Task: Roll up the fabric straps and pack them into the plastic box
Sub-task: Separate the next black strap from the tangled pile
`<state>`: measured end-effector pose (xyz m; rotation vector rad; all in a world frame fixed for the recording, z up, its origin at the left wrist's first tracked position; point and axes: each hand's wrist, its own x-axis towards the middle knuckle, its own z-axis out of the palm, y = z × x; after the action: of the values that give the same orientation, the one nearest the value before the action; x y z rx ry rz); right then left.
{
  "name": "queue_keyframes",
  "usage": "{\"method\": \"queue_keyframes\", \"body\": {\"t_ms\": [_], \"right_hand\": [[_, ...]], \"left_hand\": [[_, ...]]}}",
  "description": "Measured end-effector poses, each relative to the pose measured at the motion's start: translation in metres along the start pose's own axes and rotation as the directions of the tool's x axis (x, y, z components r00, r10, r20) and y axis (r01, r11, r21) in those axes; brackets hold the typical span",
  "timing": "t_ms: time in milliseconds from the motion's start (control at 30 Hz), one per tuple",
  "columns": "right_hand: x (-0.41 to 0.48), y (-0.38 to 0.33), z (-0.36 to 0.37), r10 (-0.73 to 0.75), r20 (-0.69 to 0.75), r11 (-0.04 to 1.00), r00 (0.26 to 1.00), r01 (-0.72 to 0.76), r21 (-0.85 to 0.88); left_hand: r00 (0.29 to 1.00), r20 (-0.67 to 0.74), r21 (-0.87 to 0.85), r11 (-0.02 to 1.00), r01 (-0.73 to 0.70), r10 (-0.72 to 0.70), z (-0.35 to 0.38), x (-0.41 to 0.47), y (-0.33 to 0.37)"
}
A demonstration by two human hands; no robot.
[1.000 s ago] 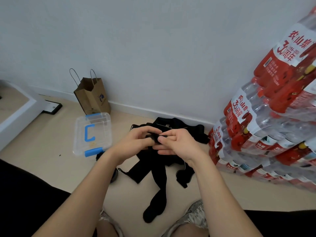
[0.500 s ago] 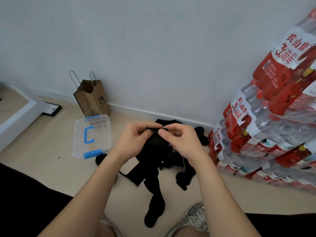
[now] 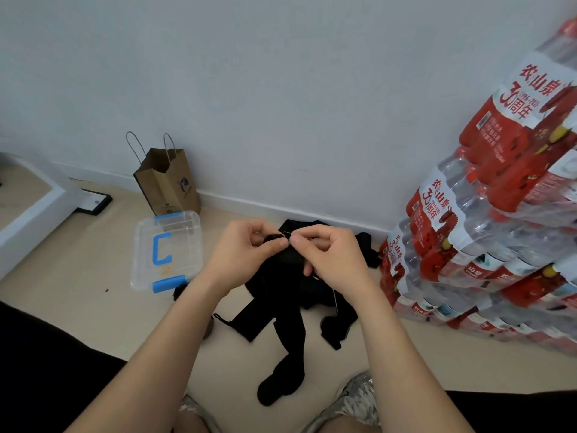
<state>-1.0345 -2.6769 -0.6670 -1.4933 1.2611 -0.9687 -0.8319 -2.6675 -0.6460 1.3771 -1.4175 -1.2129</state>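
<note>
Broadly, a pale wall [image 3: 281,89] meets a beige floor [image 3: 78,292]; shrink-wrapped bottle packs [image 3: 484,245] stack at right, cut off by the frame; a paper bag [image 3: 168,185] stands behind the lidded plastic box [image 3: 142,254]; black fabric straps [image 3: 290,314] lie heaped mid-floor, their tangle hard to separate; left hand [image 3: 240,257] and right hand [image 3: 334,260] pinch one strap end above them.

Bare floor [image 3: 78,295] flanks the plastic box [image 3: 167,250]; water-bottle packs [image 3: 487,245] wall the right.
</note>
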Motion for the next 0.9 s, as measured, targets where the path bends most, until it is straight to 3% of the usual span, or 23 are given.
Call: {"method": "queue_keyframes", "body": {"t_ms": [100,300,600,733,900], "right_hand": [[0.000,-0.001,0.000,-0.021,0.009,1.000,1.000,0.021,-0.001],[0.000,0.001,0.001,-0.068,-0.046,0.991,0.997,0.073,0.116],[-0.001,-0.007,0.000,-0.079,0.045,0.990,0.996,0.073,0.121],[-0.001,-0.008,-0.002,-0.067,0.010,0.995,0.998,0.066,0.068],[0.001,-0.009,0.000,-0.080,-0.046,0.997,0.996,0.079,-0.014]], "left_hand": [[1.000,-0.006,-0.025,1.000,-0.011,0.011,-0.001,-0.001,0.000],[0.998,0.055,-0.234,0.972,0.026,-0.013,-0.003,-0.004,0.000],[0.999,0.028,-0.254,0.966,0.037,-0.030,0.004,-0.002,-0.001],[0.997,0.062,-0.279,0.958,0.071,-0.056,0.003,-0.002,0.001],[0.998,0.060,-0.140,0.990,0.024,-0.016,0.001,-0.002,0.004]]}}
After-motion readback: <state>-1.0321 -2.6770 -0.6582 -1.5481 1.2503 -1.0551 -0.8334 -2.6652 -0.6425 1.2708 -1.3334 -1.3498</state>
